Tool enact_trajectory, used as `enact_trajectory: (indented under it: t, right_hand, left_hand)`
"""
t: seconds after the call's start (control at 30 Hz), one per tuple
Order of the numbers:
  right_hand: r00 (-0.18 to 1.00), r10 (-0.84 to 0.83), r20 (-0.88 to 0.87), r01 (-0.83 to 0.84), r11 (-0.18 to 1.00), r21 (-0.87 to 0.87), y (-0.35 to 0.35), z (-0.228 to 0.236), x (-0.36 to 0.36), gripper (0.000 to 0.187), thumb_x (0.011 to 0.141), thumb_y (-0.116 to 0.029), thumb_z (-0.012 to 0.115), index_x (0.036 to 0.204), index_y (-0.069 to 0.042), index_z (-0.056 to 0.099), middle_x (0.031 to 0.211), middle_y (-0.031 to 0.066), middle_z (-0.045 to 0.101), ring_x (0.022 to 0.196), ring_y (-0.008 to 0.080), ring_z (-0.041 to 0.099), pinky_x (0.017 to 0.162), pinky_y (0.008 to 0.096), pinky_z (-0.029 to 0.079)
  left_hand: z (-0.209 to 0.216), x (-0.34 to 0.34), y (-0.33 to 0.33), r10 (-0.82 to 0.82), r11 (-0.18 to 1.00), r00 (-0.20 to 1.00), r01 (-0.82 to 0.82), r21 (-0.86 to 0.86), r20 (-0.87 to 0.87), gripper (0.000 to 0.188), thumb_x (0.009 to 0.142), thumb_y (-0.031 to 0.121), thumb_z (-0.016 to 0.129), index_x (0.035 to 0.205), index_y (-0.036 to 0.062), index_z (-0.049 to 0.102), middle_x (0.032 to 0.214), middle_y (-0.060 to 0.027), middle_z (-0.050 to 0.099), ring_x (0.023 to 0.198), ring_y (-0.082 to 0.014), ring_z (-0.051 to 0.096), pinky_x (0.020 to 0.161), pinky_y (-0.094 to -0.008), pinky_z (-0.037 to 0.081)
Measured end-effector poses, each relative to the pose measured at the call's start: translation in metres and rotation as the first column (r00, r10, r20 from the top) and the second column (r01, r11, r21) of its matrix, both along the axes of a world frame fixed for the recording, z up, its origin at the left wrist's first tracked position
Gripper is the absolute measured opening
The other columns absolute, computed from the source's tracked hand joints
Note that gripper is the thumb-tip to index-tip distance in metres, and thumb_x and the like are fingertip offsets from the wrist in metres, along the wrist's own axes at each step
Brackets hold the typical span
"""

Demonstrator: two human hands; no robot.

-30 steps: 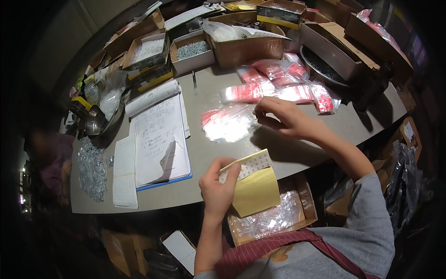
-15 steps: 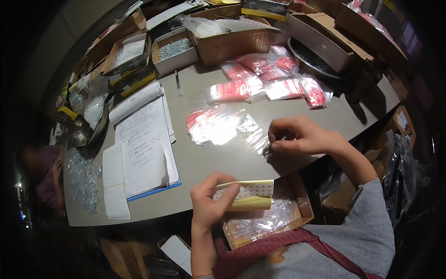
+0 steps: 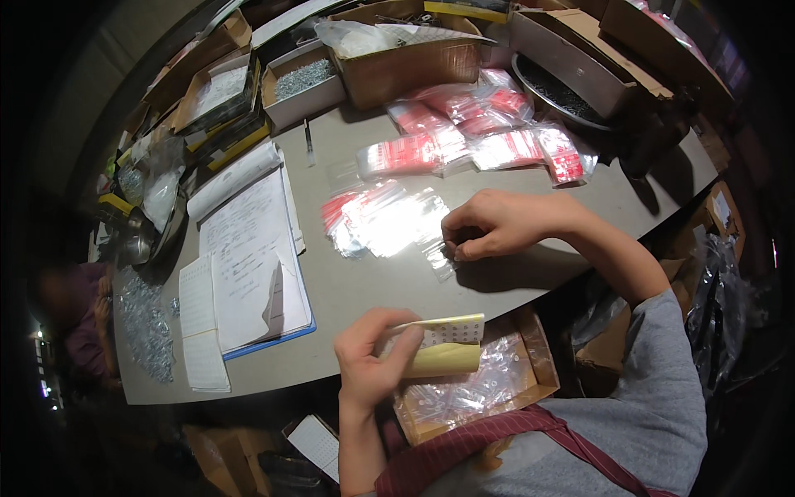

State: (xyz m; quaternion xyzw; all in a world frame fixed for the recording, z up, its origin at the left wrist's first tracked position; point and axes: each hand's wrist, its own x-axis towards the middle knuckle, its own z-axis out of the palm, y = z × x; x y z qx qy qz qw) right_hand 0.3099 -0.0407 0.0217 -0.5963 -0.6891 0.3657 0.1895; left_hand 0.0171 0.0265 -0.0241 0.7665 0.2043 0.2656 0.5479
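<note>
My left hand [image 3: 373,352] is closed around a curled sheet of small round labels [image 3: 451,330] with a yellow backing. It holds the sheet above a cardboard box [image 3: 542,364] of small clear plastic bags [image 3: 476,393] by the table's near edge. My right hand [image 3: 505,228] is closed in a pinch at the near end of a fanned row of small clear bags [image 3: 431,219]. What its fingertips hold, if anything, is hidden. Left of that row, glare covers part of a fan of red-and-clear zip bags [image 3: 348,215] on the grey table [image 3: 331,290].
Larger packs of red-printed bags [image 3: 414,153] lie farther back. A clipboard with papers [image 3: 248,257], a pen [image 3: 309,142] and a heap of small metal parts [image 3: 149,323] are on the left. Boxes of hardware [image 3: 302,83] line the back. Another person's hand [image 3: 102,302] is at the far left.
My right hand has moved left along the row of clear bags, and its fingertips are now down at the bags' near end. My left hand has tilted the label sheet slightly.
</note>
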Motion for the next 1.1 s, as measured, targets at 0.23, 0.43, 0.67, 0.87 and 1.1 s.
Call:
enact_trajectory:
  t: [0.23, 0.43, 0.67, 0.87, 1.1]
  right_hand:
    - [0.999, 0.036, 0.023, -0.034, 0.997, -0.07, 0.006, -0.005, -0.003, 0.017, 0.089, -0.016, 0.063, 0.096, -0.001, 0.064, 0.077, 0.0139, 0.065, 0.07, 0.0246, 0.061, 0.069, 0.0386, 0.049]
    - [0.986, 0.006, -0.168, -0.039, 0.98, -0.196, 0.013, -0.007, 0.006, 0.016, 0.092, -0.017, 0.065, 0.094, -0.001, 0.063, 0.074, 0.0046, 0.064, 0.067, 0.0139, 0.059, 0.063, 0.0329, 0.048]
    - [0.938, -0.119, -0.326, 0.071, 0.985, -0.155, 0.014, -0.013, 0.017, 0.018, 0.096, -0.019, 0.064, 0.093, -0.001, 0.062, 0.074, 0.0003, 0.061, 0.068, 0.0095, 0.056, 0.062, 0.0283, 0.046]
    - [0.994, -0.034, -0.105, 0.035, 0.999, 0.012, 0.013, -0.011, 0.006, 0.022, 0.09, -0.021, 0.062, 0.095, 0.0, 0.065, 0.079, 0.0155, 0.064, 0.073, 0.0246, 0.061, 0.069, 0.0387, 0.05]
    - [0.953, -0.296, -0.056, 0.298, 0.899, 0.319, 0.025, -0.028, 0.025, 0.025, 0.085, -0.022, 0.065, 0.097, 0.0, 0.064, 0.086, 0.0199, 0.068, 0.078, 0.0361, 0.065, 0.075, 0.0437, 0.053]
  left_hand:
    - [0.005, 0.024, 0.001, -0.097, 0.791, 0.991, 0.135, 0.597, -0.095, 0.013, 0.074, 0.011, 0.075, 0.084, 0.005, 0.07, 0.132, -0.0146, 0.066, 0.127, -0.0342, 0.057, 0.101, -0.0437, 0.044]
    - [0.007, 0.034, -0.005, -0.075, 0.777, 0.982, 0.167, 0.607, -0.174, 0.012, 0.075, 0.015, 0.069, 0.082, 0.0065, 0.064, 0.133, -0.0119, 0.066, 0.129, -0.0363, 0.054, 0.111, -0.0516, 0.033]
    - [0.006, 0.037, -0.006, -0.036, 0.763, 0.978, 0.159, 0.627, -0.204, 0.013, 0.072, 0.017, 0.07, 0.079, 0.0077, 0.063, 0.129, -0.0104, 0.069, 0.127, -0.0353, 0.055, 0.109, -0.0515, 0.034]
    - [0.008, 0.036, -0.008, -0.028, 0.774, 0.973, 0.165, 0.611, -0.228, 0.011, 0.076, 0.016, 0.069, 0.078, 0.0087, 0.062, 0.131, -0.0071, 0.068, 0.128, -0.0306, 0.054, 0.111, -0.0498, 0.031]
    - [0.008, 0.038, -0.01, 0.006, 0.775, 0.991, 0.081, 0.626, -0.135, 0.012, 0.072, 0.014, 0.071, 0.079, 0.0076, 0.064, 0.117, -0.009, 0.071, 0.117, -0.0318, 0.06, 0.107, -0.0514, 0.037]
